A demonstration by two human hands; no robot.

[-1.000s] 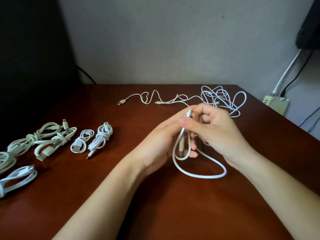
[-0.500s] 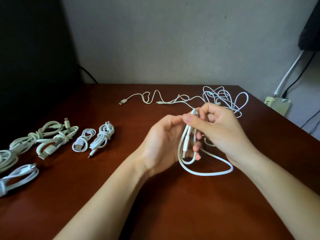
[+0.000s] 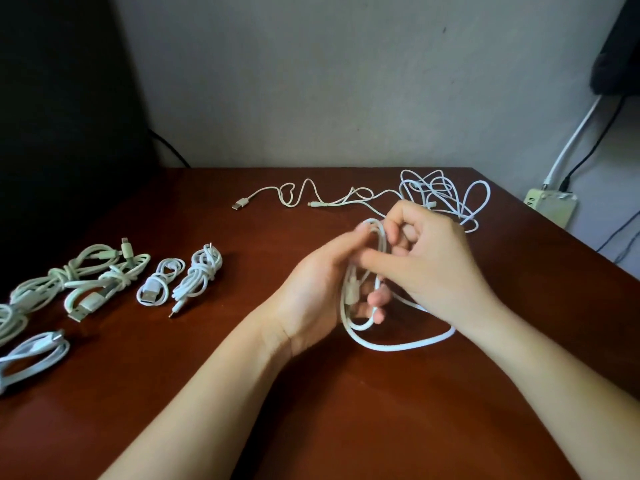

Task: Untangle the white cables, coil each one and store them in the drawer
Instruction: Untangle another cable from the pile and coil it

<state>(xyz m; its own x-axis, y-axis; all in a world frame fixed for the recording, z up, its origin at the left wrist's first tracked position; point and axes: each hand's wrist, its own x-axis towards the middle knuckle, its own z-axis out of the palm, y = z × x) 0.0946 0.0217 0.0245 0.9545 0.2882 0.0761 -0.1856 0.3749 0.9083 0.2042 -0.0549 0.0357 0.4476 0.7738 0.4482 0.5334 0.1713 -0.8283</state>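
Above the dark reddish-brown wooden counter (image 3: 346, 427), the left hand (image 3: 311, 289) curls its fingers round the thin white cable (image 3: 398, 347), its loops lying lengthwise away from the person, while the right hand (image 3: 436, 265), touching from the right, pinches the coil's strands, nearer the slack trailing rightward.

Both forearms reach forward, hands meeting; the left hand (image 3: 318, 285) curls its fingers round a cable (image 3: 398, 346), the right hand (image 3: 440, 268) pinches it, fingers bent

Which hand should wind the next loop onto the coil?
Right. The left hand holds the coil, while the right hand pinches its top and the loose loop lies under that hand.
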